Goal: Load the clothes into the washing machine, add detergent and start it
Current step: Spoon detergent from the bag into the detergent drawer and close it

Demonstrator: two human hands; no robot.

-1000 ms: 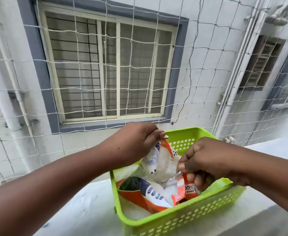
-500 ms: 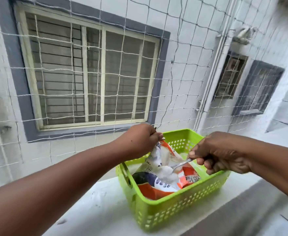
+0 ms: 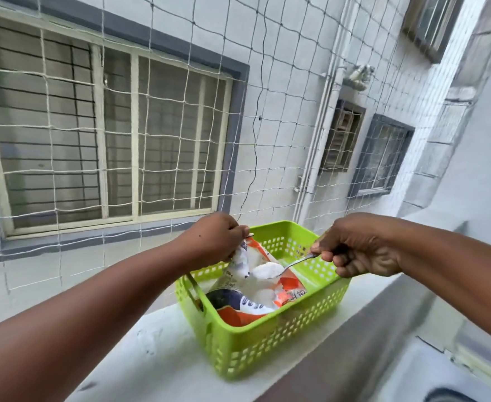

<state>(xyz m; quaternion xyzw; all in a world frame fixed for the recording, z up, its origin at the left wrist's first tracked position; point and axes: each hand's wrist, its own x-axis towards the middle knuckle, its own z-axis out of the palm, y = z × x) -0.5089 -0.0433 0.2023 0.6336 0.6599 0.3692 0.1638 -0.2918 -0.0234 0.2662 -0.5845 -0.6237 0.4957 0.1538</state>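
Low in the frame's centre, inside the green basket (image 3: 267,346), the left hand (image 3: 212,242) pinches the detergent packet (image 3: 247,285) top while the right hand (image 3: 360,248) fingers curl round a spoon (image 3: 292,264) heaped with white powder.

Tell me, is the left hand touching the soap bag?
Touching. The head view shows the left hand pinching the top edge of the detergent bag.

The spoon (image 3: 286,266) has been raised out of the packet (image 3: 247,274) by the right hand (image 3: 357,250), heaped with white powder (image 3: 267,269).
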